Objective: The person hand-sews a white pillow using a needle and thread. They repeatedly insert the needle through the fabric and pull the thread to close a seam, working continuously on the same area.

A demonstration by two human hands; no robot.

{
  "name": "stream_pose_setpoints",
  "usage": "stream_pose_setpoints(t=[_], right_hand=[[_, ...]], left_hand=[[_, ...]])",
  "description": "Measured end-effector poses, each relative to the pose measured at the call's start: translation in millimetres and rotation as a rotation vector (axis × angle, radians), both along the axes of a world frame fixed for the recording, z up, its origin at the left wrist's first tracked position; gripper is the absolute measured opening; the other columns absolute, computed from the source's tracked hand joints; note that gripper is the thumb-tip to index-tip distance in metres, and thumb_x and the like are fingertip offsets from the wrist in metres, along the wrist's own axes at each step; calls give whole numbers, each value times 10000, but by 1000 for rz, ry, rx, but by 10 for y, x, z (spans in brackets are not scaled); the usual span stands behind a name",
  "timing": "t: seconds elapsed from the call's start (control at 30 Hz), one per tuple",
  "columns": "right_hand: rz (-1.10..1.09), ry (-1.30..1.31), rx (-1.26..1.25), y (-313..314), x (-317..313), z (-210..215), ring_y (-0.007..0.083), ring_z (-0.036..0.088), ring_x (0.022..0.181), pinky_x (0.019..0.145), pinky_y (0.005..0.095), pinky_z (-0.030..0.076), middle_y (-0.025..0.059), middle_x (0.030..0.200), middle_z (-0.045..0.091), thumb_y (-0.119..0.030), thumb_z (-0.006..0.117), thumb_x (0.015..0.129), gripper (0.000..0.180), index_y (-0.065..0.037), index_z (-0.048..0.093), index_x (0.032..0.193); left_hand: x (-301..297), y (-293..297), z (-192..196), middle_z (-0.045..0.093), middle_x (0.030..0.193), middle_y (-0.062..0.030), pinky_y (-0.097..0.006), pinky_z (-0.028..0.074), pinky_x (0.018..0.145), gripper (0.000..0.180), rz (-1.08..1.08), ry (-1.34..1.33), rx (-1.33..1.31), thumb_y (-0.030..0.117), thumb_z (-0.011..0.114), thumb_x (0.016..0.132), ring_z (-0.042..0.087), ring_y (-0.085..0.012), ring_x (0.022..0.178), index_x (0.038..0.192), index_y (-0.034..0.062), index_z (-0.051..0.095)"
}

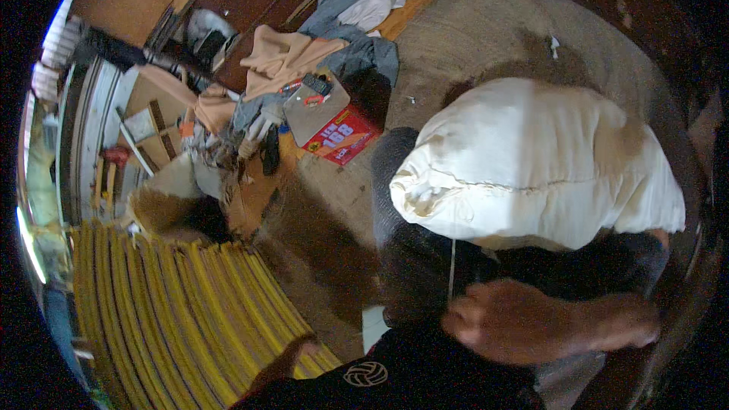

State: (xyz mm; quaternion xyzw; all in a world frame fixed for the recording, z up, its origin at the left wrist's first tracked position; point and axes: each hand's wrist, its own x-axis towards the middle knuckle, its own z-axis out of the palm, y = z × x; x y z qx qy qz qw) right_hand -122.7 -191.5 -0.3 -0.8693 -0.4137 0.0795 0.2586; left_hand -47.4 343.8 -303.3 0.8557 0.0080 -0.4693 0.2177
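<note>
A stuffed white cloth cushion (531,159) lies across my dark-trousered legs, a rough seam running along its side and its gathered end toward the left. From near that end a thin pale thread (453,269) stretches down, taut, to my right hand (501,323). That hand is closed in a fist below the cushion, slightly blurred, with the thread running into its fingers. Whether a needle is in it cannot be made out. At the lower left, my left hand (305,348) is dim and partly visible beside a yellow striped mat (175,311); its fingers are unclear.
Ahead on the floor stands a red box (342,135) with a dark handheld device (317,85) on top. Peach cloth (285,57) and grey-blue cloth (370,57) are heaped behind it. Clutter and wooden pieces (156,125) sit at the left. A white scrap (554,47) lies on the floor.
</note>
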Motion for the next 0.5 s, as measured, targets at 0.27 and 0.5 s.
stream_pose_setpoints(t=[0.27,0.5], right_hand=[[207,336,81,-580,-162,757,262,649,772,690,380,555,99,901,647,-291,697,837,335,-32,676,1048],[-187,145,-13,-1058,-308,663,269,664,787,716,380,558,111,924,667,-303,741,826,351,-42,699,1057]], left_hand=[[885,-1767,1932,635,1360,-131,-404,550,939,549,-321,-429,-439,101,707,898,673,-311,1137,1420,63,539],[320,-3330,2779,673,1281,-158,-433,561,952,495,-618,-475,-1065,160,660,988,685,-340,1090,1451,65,512]])
